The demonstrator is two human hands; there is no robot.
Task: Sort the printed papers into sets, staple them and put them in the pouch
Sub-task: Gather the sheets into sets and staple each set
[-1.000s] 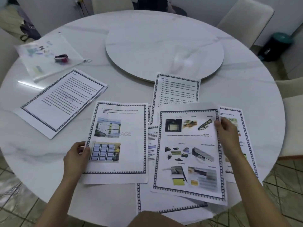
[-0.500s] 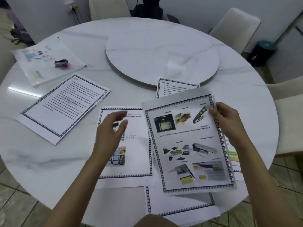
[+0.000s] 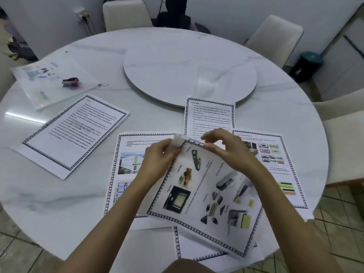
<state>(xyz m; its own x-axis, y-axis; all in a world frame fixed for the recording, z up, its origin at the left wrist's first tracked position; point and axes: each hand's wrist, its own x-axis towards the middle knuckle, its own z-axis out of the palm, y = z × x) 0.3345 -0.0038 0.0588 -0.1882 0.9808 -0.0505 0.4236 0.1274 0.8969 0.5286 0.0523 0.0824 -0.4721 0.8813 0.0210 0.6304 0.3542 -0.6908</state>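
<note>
Left hand [image 3: 159,160] moved onto picture sheet [image 3: 204,196], pinching its far corner, right hand [image 3: 230,154] pinching beside it

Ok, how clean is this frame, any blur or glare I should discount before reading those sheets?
Head view: the lifted picture sheet is motion-smeared, its images streaked. Head view: a glare streak marks the table at far left. Head view: the wide lens bows the table rim; print on the left stack is too soft to read.

Far left: pouch [image 3: 49,83], stapler [image 3: 70,82] on it; text stack [image 3: 74,133] nearer me; picture sheet [image 3: 206,194] before me, over loose sheets [image 3: 271,154].
</note>
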